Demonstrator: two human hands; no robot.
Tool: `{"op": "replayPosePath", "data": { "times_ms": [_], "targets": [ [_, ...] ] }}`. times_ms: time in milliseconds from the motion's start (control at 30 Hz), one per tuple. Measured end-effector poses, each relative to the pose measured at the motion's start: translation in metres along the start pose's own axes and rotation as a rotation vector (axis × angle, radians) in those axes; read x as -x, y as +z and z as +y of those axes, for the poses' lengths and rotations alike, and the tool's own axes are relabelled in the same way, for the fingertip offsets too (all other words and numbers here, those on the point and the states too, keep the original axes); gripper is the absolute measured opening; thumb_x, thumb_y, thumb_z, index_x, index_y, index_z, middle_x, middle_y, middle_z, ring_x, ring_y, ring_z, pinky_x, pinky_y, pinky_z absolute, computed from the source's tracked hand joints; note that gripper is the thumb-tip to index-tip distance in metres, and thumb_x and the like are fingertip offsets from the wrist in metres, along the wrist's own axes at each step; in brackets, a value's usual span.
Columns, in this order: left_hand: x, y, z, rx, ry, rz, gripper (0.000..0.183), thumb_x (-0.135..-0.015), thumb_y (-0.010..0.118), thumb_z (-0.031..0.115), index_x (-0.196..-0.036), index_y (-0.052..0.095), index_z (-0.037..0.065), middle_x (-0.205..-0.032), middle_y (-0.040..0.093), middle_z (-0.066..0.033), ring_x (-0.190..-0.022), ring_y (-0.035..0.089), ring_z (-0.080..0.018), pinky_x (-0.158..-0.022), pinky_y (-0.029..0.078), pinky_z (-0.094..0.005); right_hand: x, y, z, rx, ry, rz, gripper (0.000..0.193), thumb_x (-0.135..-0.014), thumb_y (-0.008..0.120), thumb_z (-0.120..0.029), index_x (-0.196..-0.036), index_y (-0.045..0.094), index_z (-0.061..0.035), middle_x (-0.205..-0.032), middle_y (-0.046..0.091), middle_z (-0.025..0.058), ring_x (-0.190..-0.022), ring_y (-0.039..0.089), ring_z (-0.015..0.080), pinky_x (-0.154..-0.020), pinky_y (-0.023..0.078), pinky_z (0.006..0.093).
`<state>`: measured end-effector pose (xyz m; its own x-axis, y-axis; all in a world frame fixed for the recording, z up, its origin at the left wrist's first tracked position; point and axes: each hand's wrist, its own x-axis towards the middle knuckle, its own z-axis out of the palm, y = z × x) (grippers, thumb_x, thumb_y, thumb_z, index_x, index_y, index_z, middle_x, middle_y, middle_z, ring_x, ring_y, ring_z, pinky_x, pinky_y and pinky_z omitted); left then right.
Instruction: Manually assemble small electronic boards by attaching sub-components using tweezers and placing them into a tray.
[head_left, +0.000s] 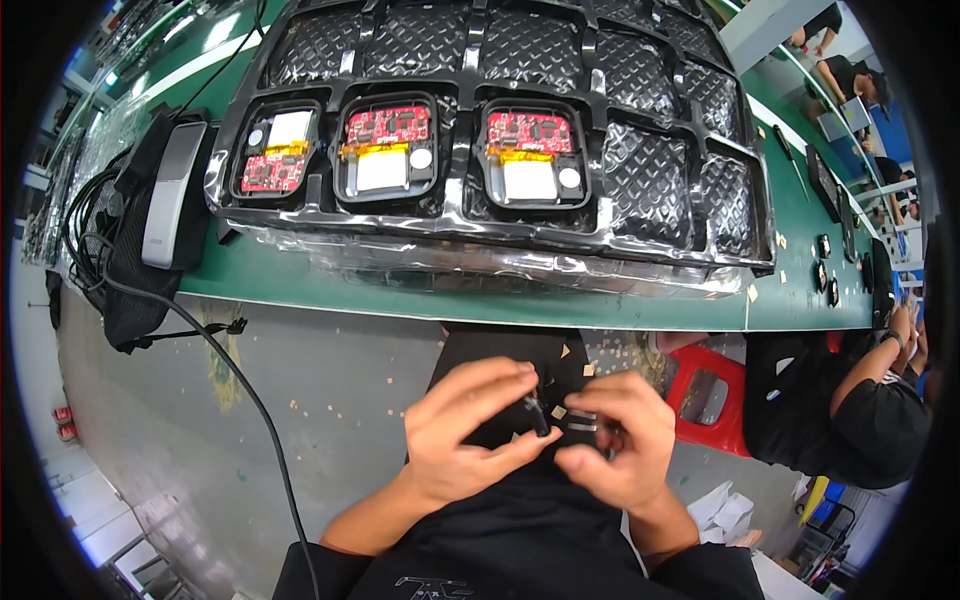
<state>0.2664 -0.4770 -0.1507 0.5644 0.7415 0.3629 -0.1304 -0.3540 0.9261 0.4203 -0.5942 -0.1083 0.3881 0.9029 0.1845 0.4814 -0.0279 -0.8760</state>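
Note:
Over my lap, my left hand (455, 430) pinches a small, thin black part (537, 413) between thumb and fingertips. Close beside it, my right hand (632, 440) curls around a small dark piece with shiny metallic edges (581, 422); motion blur hides what kind of thing it is. A gap separates the two hands. Beyond them, on the bench, a black moulded plastic tray (466, 225) carries three open black device housings, the left (277, 150), the middle (388, 150) and the right (535, 155). Each shows a red circuit board, a white block and yellow tape.
The tray rests on a green bench (340, 300). To its left are a grey-and-black device (172, 195) and a black cable (255, 390) hanging down past my left arm. Small dark parts (825, 270) lie at the right. A co-worker in black (880, 430) sits right, near a red stool (700, 400).

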Motion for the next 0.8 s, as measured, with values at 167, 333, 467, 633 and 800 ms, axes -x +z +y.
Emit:
{"op": "replayPosePath", "data": {
  "times_ms": [167,333,467,633,800],
  "targets": [
    [-0.001,0.008,0.006,-0.109,0.284,-0.016,0.045,-0.071,0.089,0.007,-0.110,0.070,-0.001,-0.108,0.067,-0.0163,-0.096,0.070,-0.0328,-0.080,0.061,-0.0389,-0.005,0.002,-0.027,0.199,-0.065,-0.028,0.034,-0.073,0.088,-0.016,-0.100,0.072,-0.0008,-0.088,0.070,0.0109,-0.065,0.068,0.0220,-0.056,0.055,0.0288],
    [0.011,0.018,-0.006,0.036,0.275,0.171,0.063,-0.074,0.088,0.007,-0.127,0.056,0.000,-0.121,0.062,-0.0224,-0.103,0.069,-0.0351,-0.087,0.061,-0.0399,-0.027,-0.030,-0.061,0.298,-0.353,0.227,0.025,-0.076,0.083,-0.007,-0.098,0.072,-0.0014,-0.085,0.071,0.0132,-0.068,0.071,0.0210,-0.058,0.057,0.0282],
    [0.019,0.024,0.005,0.049,0.157,0.061,0.060,-0.076,0.085,0.003,-0.129,0.057,-0.001,-0.120,0.063,-0.0216,-0.104,0.069,-0.0315,-0.088,0.060,-0.0360,-0.069,-0.038,-0.079,0.527,-0.540,0.422,0.028,-0.074,0.078,0.004,-0.101,0.074,-0.0034,-0.098,0.070,0.0155,-0.079,0.071,0.0244,-0.063,0.056,0.0316],
    [0.021,0.030,0.013,0.035,0.116,-0.054,0.052,-0.078,0.083,0.003,-0.124,0.058,-0.003,-0.115,0.065,-0.0226,-0.101,0.070,-0.0332,-0.087,0.060,-0.0391,-0.116,-0.047,-0.078,0.680,-0.573,0.244,0.027,-0.073,0.080,0.000,-0.099,0.074,-0.0036,-0.099,0.068,0.0116,-0.069,0.069,0.0225,-0.053,0.052,0.0291],
    [0.018,0.026,0.010,-0.005,0.049,-0.084,0.047,-0.077,0.082,0.002,-0.120,0.063,-0.003,-0.119,0.065,-0.0197,-0.101,0.069,-0.0302,-0.086,0.059,-0.0353,-0.110,-0.040,-0.091,0.799,-0.397,0.100,0.028,-0.073,0.082,-0.013,-0.098,0.074,-0.0026,-0.102,0.068,0.0103,-0.071,0.069,0.0243,-0.056,0.053,0.0321]
  ]
}}
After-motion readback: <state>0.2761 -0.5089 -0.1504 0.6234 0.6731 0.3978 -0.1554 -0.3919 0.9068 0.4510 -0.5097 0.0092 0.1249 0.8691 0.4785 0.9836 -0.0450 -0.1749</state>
